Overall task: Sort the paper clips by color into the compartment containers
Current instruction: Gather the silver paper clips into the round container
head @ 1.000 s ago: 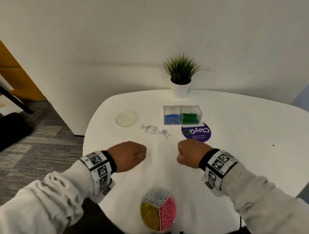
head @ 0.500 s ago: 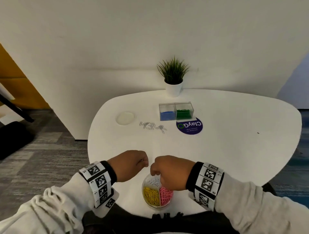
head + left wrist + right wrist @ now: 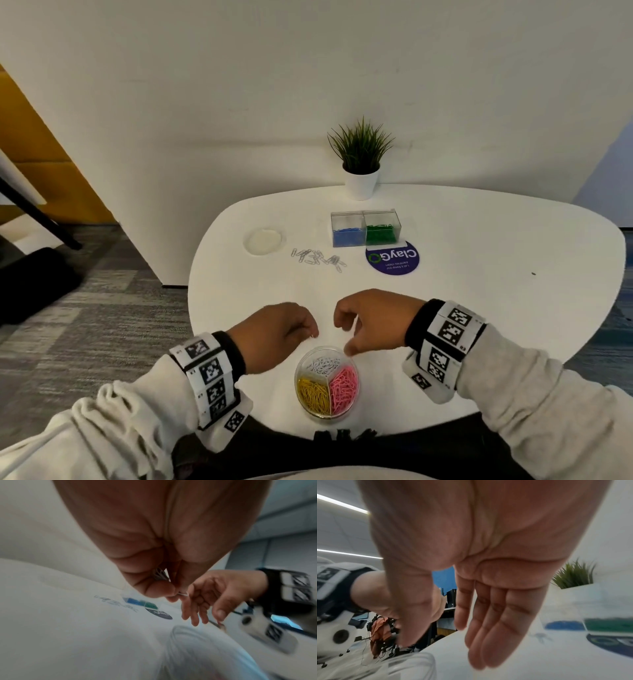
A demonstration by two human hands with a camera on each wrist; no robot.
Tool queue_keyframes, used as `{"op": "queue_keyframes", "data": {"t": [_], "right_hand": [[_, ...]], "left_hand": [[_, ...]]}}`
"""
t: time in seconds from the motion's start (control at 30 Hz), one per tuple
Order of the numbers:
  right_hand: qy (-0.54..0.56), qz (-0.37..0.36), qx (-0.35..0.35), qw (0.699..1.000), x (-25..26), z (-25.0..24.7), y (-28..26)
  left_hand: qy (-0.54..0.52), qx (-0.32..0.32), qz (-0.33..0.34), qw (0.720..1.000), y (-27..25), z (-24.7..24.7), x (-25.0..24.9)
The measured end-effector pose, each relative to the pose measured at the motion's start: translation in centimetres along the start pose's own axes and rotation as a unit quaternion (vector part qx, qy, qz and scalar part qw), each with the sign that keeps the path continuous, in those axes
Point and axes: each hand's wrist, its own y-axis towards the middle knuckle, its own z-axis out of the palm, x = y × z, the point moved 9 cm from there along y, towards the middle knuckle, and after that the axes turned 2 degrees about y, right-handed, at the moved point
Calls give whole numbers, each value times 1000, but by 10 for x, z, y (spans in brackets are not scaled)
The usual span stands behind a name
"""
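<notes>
White clips (image 3: 160,574) clamped in left hand (image 3: 274,334), fingers curled; round tub (image 3: 327,383) just below-right, white section nearest. Right hand (image 3: 371,322) nearby, fingers relaxed, empty.

Left wrist view is smeared: the round container (image 3: 197,649) blurs along the bottom edge, its sections unreadable. The left hand (image 3: 154,540) closes over white clips (image 3: 160,574), count hidden. In the right wrist view, the right hand (image 3: 479,561) blocks most of the table (image 3: 513,649), and the plant (image 3: 573,574) blurs.
</notes>
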Motion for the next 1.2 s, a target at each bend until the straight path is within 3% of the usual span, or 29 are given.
{"op": "queue_keyframes", "data": {"t": [0.1, 0.23, 0.5, 0.6, 0.73, 0.8, 0.97, 1.1, 1.2], "right_hand": [[15, 27, 83, 996, -11, 28, -1], [18, 21, 118, 993, -10, 47, 3], [26, 23, 120, 992, -11, 55, 5], [35, 13, 116, 993, -13, 55, 3], [75, 20, 66, 995, -34, 32, 5], [76, 47, -1, 996, -60, 10, 16], [-2, 145, -89, 985, -125, -22, 75], [-10, 162, -125, 979, -121, -38, 122], [-33, 156, -146, 976, -114, -44, 148]], "left_hand": [[76, 28, 123, 989, -2, 23, -30], [137, 33, 188, 972, -1, 39, -46], [165, 34, 214, 962, -10, 47, -46], [107, -33, 210, 971, -10, 30, -36], [4, -194, 141, 971, 0, -30, 11], [4, -225, 65, 972, 13, -51, 50], [109, -142, -70, 981, 77, -52, 124], [100, -113, -154, 976, 133, -50, 157], [123, -65, -181, 973, 167, -40, 157]]}}
